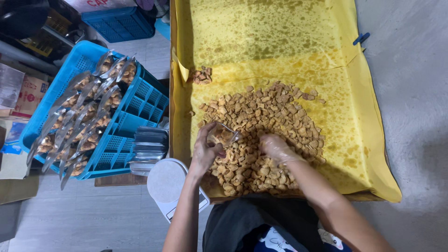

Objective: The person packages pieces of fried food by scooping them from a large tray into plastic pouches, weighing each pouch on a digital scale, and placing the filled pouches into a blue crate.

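Yellow paper (354, 93) bears one snack heap (261, 135), two hands (205, 151) in it.

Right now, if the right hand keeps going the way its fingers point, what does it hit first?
The right hand points up-left, fingers already in the fried snack pile; next it would likely meet the clear bag held by the left hand.

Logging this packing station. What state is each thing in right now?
Left hand: holds a clear bag open, partly filled.
Right hand: gloved, on the snack pile.
Yellow paper: oil-stained.
Blue crate: holds filled bags.
Scale: pan bare.
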